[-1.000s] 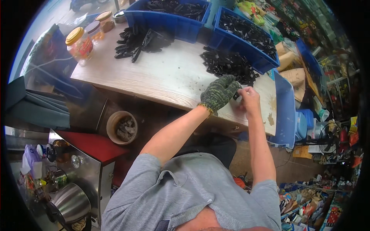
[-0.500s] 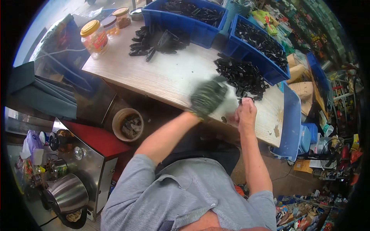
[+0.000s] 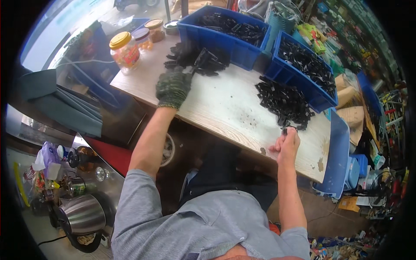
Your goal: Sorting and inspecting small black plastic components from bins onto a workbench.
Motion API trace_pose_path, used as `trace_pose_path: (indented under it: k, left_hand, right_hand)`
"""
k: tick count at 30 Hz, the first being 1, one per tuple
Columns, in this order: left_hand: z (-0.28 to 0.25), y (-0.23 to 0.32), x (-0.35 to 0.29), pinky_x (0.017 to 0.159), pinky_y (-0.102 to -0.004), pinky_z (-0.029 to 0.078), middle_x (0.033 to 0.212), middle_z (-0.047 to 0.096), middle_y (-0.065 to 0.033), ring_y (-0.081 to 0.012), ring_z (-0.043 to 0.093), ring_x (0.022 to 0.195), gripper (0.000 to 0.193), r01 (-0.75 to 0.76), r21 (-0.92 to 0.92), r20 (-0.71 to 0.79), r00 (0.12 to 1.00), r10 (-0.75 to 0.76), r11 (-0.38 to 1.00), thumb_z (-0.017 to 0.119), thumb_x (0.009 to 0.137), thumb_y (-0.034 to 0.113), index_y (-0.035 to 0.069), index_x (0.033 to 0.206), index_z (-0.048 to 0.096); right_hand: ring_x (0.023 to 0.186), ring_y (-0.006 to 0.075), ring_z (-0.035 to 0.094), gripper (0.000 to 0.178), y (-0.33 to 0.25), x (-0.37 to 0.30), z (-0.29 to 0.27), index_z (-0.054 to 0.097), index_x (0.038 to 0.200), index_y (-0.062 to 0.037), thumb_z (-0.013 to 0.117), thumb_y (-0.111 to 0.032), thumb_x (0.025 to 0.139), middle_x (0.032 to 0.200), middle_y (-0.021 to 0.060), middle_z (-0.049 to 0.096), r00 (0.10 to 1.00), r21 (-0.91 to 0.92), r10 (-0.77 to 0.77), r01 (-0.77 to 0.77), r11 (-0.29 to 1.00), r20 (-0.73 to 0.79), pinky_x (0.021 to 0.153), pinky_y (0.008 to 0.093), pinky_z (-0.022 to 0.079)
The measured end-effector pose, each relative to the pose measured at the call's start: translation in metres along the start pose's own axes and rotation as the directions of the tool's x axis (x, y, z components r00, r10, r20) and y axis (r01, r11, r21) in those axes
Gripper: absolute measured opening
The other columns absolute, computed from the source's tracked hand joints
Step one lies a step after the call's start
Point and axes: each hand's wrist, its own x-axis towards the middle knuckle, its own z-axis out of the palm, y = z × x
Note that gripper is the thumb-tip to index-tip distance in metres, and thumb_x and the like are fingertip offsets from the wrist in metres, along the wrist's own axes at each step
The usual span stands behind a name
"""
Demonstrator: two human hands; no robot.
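My left hand [image 3: 173, 89], in a dark green patterned glove, reaches to the near side of a pile of long black plastic parts [image 3: 208, 62]. Its fingers look curled, and what they hold, if anything, blends into the black pile. My bare right hand [image 3: 287, 147] is closed at the near edge of a heap of small black plastic pieces [image 3: 284, 100]. A small black piece shows at its thumb and fingertip. The hand rests close to the table's front edge.
Two blue bins, one at the back [image 3: 234, 47] and one at the right [image 3: 299, 81], hold black parts. Lidded jars [image 3: 125, 54] stand at the table's [image 3: 216, 102] far left. A blue plastic panel [image 3: 333, 151] borders its right end. A bucket [image 3: 170, 149] sits below.
My left hand has swung left, from beside my right hand to the pile of long black parts. My right hand stays at the small-piece heap. The view has shifted.
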Motion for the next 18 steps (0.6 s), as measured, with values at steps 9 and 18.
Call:
trace_pose_path:
  k: [9,18]
  left_hand:
    - [0.024,0.027,-0.028,0.081,-0.0479,0.052,0.104,0.069,-0.0132,-0.0355,0.065,0.092,0.03,-0.331,0.079,0.01,0.943,0.332,0.94,0.057,0.091,0.036,0.015,0.11,0.068]
    - [0.008,0.033,-0.018,0.084,-0.049,0.051,0.1,0.068,-0.0148,-0.038,0.063,0.095,0.025,-0.17,-0.172,0.025,0.984,0.176,0.97,0.059,0.09,0.033,0.012,0.096,0.07]
  right_hand:
    - [0.042,0.0102,0.035,0.029,0.001,0.001,0.0,0.046,0.079,-0.0119,0.048,-0.035,0.097,0.052,-0.0032,0.029,1.0,0.006,-0.007,0.007,1.0,-0.015,0.038,0.0353,0.049]
    - [0.043,0.0105,0.035,0.029,0.001,0.005,-0.001,0.048,0.084,-0.0096,0.046,-0.034,0.098,0.053,-0.0029,0.03,1.0,0.02,0.012,-0.012,1.0,0.003,0.042,0.0363,0.051]
